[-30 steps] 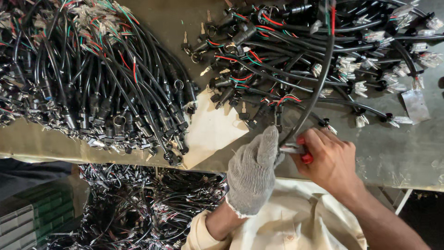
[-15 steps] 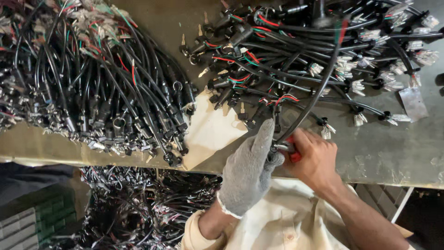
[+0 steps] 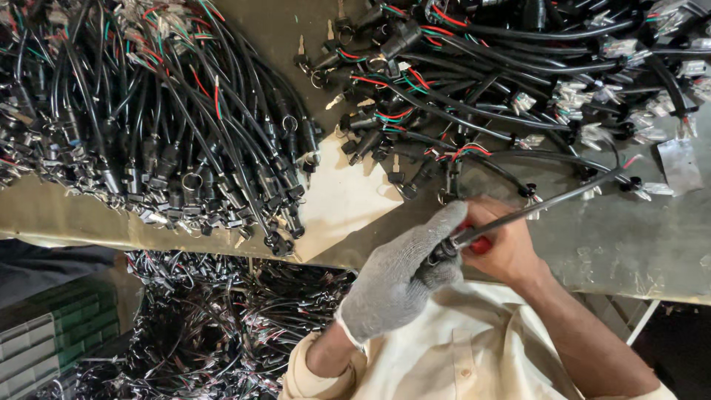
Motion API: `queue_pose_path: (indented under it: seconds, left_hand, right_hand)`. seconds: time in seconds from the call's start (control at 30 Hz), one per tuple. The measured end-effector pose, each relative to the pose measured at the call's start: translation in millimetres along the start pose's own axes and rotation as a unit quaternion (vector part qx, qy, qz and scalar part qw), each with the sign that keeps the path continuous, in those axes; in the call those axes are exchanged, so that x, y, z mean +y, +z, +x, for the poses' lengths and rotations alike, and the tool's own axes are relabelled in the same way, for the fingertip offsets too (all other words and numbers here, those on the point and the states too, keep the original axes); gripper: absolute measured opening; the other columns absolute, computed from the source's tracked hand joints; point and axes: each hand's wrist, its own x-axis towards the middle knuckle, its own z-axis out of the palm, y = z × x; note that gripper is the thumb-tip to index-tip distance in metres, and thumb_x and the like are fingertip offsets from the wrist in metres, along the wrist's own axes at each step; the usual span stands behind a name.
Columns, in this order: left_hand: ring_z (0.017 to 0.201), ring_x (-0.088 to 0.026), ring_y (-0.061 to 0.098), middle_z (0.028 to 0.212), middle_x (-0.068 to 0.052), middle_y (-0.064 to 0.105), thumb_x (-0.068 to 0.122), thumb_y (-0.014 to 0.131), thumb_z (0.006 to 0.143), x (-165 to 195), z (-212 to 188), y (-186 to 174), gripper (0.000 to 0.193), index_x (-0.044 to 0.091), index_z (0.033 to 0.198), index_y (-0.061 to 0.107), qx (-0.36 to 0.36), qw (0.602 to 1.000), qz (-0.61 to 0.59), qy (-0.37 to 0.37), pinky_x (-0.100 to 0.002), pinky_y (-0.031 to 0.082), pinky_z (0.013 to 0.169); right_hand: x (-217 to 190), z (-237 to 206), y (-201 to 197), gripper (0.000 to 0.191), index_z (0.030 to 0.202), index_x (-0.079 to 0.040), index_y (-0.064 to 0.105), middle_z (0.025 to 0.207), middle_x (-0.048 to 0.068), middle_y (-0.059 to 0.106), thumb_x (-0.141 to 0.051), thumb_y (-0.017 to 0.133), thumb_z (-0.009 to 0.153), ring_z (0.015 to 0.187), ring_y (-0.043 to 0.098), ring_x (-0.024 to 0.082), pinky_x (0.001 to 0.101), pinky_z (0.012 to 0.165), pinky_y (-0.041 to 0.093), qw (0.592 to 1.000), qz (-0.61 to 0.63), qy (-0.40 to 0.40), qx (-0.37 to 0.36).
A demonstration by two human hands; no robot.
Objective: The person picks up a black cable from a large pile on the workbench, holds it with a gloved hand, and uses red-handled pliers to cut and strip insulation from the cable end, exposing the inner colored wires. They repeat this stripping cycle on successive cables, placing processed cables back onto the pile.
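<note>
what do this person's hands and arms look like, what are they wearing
The left hand wears a grey knitted work glove with a ribbed cuff at the wrist. The right hand is bare, with no glove. Both forearms are uncovered; a cream shirt with rolled sleeves shows near the elbows.

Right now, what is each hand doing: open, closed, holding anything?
Left hand: gloved, closed on the black cable.
Right hand: bare, closed on a red-handled tool, touching the cable.
</note>
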Motion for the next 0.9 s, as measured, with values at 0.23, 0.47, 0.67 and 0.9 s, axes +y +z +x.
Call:
queue_pose_path:
  seconds: [0.23,0.47,0.67,0.9]
  left_hand:
    - [0.083,-0.035,0.066,0.100,-0.014,0.068,0.029,0.069,0.096,1,19,-10,0.066,0.006,0.153,0.043,0.129,0.902,0.411,-0.023,-0.048,0.052,0.070]
    - [0.096,-0.028,0.071,0.119,-0.010,0.074,0.021,0.059,0.098,30,-8,-90,0.063,0.007,0.158,0.044,0.445,0.868,0.211,-0.062,-0.042,0.059,0.086]
    - [0.144,-0.035,0.046,0.151,-0.019,0.053,0.021,0.073,0.098,24,8,-77,0.062,0.002,0.151,0.046,0.351,0.815,0.455,0.073,-0.051,0.031,0.125]
    - [0.131,-0.030,0.061,0.142,-0.018,0.062,0.036,0.072,0.096,-28,62,-20,0.060,0.006,0.145,0.054,0.106,0.975,0.163,0.109,-0.041,0.050,0.112]
  right_hand:
    - [-28,8,9,0.041,0.095,-0.008,0.061,0.088,0.011,0.062,-0.034,0.086,0.076,0.085,0.061,0.034,0.0464,0.076,0.049,0.982,-0.169,0.067,0.055]
    - [-38,17,-14,0.071,0.115,-0.007,0.064,0.112,0.014,0.058,-0.058,0.077,0.068,0.104,0.055,0.035,0.0527,0.091,0.039,0.965,-0.220,-0.079,0.117]
    - [-3,28,-42,0.026,0.128,-0.017,0.073,0.121,0.007,0.060,-0.020,0.076,0.103,0.114,0.055,0.030,0.0433,0.100,0.043,0.928,-0.340,0.034,0.148]
    - [-22,20,-62,0.031,0.110,-0.014,0.072,0.115,0.007,0.064,0.008,0.074,0.087,0.113,0.061,0.027,0.0403,0.095,0.050,0.961,-0.189,-0.063,0.191]
